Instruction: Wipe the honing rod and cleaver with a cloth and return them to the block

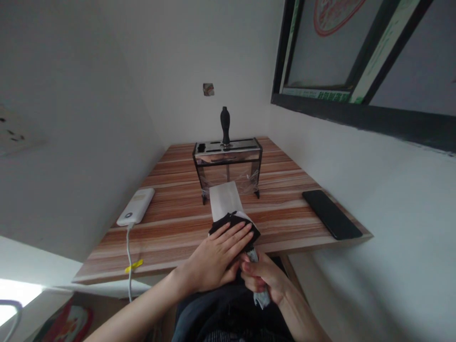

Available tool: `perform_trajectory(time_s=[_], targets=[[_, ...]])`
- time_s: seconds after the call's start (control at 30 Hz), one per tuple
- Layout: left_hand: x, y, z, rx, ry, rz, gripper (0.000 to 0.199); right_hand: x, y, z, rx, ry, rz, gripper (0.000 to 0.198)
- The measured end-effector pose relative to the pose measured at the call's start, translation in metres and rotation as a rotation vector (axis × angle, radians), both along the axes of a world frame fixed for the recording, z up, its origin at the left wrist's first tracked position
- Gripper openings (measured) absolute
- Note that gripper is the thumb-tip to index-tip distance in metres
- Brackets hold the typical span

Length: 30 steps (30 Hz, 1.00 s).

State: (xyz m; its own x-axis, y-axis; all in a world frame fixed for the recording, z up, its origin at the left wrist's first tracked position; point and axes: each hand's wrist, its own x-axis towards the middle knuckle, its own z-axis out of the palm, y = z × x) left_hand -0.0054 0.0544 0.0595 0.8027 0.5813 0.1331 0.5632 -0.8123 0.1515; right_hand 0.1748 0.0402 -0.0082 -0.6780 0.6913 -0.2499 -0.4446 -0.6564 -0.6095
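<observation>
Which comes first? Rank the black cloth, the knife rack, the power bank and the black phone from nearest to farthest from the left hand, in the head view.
1. Black cloth: directly under the left hand, touching.
2. Knife rack: straight ahead, mid-table.
3. Power bank, left, and black phone, right: too close to call.

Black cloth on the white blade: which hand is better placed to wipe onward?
Probably left. The left hand lies flat on the black cloth over the white blade; the right hand grips the handle end.

One knife rack [227, 159], one power bank [136, 206], one phone [331, 213], two hands [217, 256].
</observation>
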Motion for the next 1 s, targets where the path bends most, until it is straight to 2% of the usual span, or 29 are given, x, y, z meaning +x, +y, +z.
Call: perform_trajectory(time_s=[0.13, 0.27, 0.4, 0.53, 0.8, 1.0], targets=[[0.004, 0.005, 0.001, 0.012, -0.044, 0.032, 0.067, 0.001, 0.001, -0.005, 0.01, 0.011, 0.014, 0.046], [0.007, 0.003, 0.011, 0.038, -0.102, 0.051, 0.056, 0.002, 0.0, -0.004, 0.007, 0.04, -0.007, 0.045], [-0.004, 0.004, 0.022, 0.139, -0.175, 0.023, 0.047, 0.004, 0.0, 0.004, 0.033, 0.05, 0.005, 0.043], [-0.02, 0.011, 0.024, 0.175, -0.124, 0.018, 0.041, 0.004, 0.0, 0.006, 0.034, 0.049, 0.035, 0.044], [-0.036, 0.001, 0.002, 0.137, -0.031, 0.071, 0.059, 0.004, 0.001, 0.005, 0.003, 0.031, -0.035, 0.046], [-0.044, 0.002, -0.005, 0.174, 0.103, 0.076, 0.074, 0.006, 0.002, 0.005, -0.001, 0.024, -0.027, 0.046]])
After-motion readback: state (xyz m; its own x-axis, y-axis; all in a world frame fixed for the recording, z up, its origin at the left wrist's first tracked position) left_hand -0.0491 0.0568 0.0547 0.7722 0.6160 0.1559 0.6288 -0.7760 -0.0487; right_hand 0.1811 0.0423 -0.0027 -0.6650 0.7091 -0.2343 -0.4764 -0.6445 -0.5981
